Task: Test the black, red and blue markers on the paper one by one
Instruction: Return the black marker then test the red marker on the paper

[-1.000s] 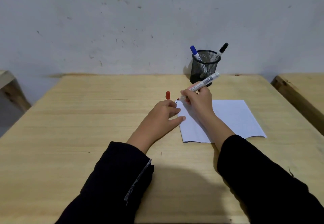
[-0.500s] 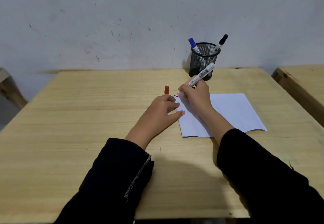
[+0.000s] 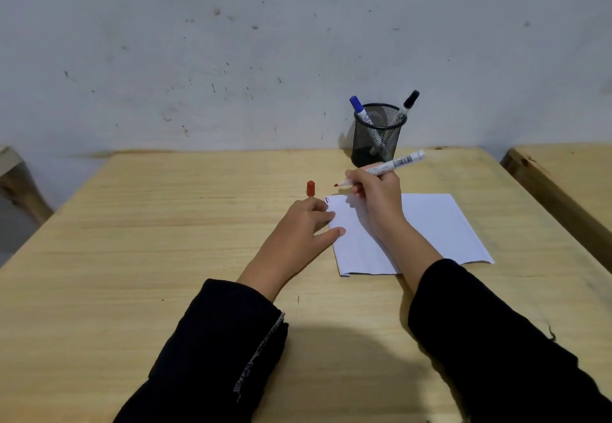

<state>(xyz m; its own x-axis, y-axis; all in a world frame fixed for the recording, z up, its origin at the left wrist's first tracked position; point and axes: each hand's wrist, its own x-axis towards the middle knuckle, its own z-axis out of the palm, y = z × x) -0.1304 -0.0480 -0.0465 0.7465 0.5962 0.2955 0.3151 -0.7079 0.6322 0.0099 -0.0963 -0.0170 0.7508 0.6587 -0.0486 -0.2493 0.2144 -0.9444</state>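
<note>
My right hand [image 3: 376, 195] holds the uncapped red marker [image 3: 395, 163], its red tip lifted just above the far left corner of the white paper [image 3: 430, 224]. Small dark and red strokes [image 3: 327, 199] show on that corner. My left hand [image 3: 303, 227] lies flat with fingers spread, pressing the paper's left edge. The red cap [image 3: 310, 188] stands upright on the table just beyond my left fingers. The blue marker [image 3: 359, 109] and the black marker [image 3: 405, 106] stand capped in the black mesh cup [image 3: 377, 139].
The wooden table [image 3: 165, 240] ends at a grey wall behind the cup. A second wooden surface [image 3: 569, 171] stands to the right across a narrow gap, and part of another shows at the far left.
The right hand has raised the red marker's tip off the paper's corner, leaving a red stroke there. The left hand stays on the paper. The camera has tilted slightly.
</note>
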